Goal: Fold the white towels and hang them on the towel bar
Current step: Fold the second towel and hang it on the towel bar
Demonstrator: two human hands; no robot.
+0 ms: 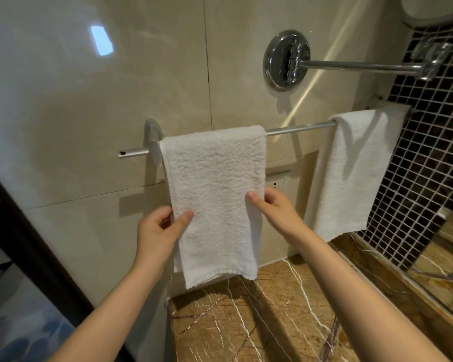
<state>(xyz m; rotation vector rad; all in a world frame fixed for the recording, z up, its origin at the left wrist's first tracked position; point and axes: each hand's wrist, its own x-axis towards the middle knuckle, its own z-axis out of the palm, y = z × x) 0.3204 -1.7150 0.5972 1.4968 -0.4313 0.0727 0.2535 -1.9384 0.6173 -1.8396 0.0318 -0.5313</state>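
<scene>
One white towel (215, 194), folded, nubby, draped over towel bar (298, 128)

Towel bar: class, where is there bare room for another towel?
Free: the chrome towel bar between the held white terry towel and the other white towel. Crowded: around the held towel, where left hand and right hand pinch its edges.

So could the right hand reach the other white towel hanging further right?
Probably yes: nothing stands between the right hand and that second white terry towel, though it must first release the nearer white towel.
</scene>
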